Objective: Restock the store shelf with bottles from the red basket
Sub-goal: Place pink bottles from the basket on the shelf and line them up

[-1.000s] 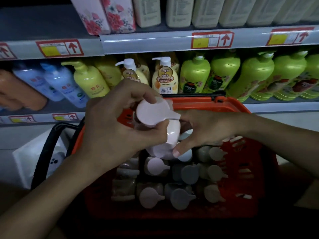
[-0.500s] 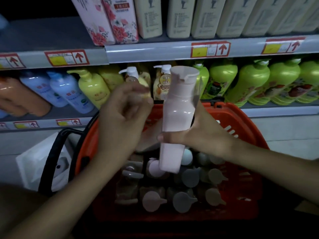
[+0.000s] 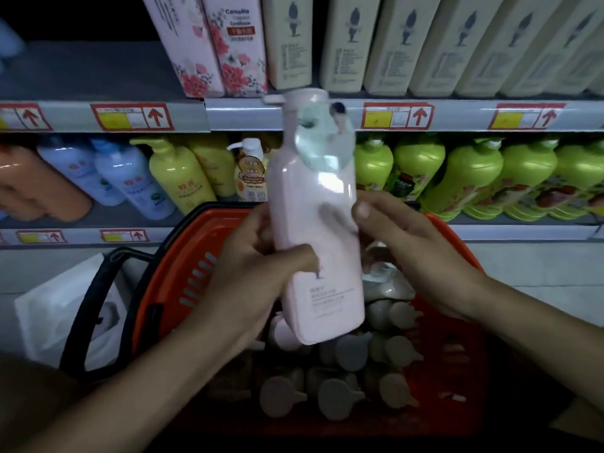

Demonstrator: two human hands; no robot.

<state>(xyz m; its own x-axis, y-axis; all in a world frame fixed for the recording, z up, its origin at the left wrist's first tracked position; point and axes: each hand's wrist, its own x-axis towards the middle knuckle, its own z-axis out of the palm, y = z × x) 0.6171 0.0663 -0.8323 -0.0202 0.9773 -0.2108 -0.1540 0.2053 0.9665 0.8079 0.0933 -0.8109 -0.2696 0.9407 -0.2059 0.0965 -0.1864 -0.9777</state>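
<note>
A tall pale pink pump bottle [image 3: 317,230] stands upright in the air above the red basket [image 3: 183,256], its cap level with the upper shelf's price rail [image 3: 242,114]. My left hand [image 3: 258,273] grips its lower left side, thumb across the front. My right hand [image 3: 415,256] holds its right edge, thumb on the side and fingers behind. Several more bottles [image 3: 343,397] stand cap-up in the basket under it.
The upper shelf holds pink floral bottles [image 3: 209,44] and cream bottles [image 3: 392,44], with bare shelf [image 3: 98,73] to their left. Yellow, blue and green pump bottles [image 3: 474,178] fill the lower shelf. The basket's black handle [image 3: 94,295] and a white package [image 3: 49,315] lie at left.
The pink bottle came out of the basket and rose upright toward the upper shelf. My left hand, which had let go, now grips its lower left side again.
</note>
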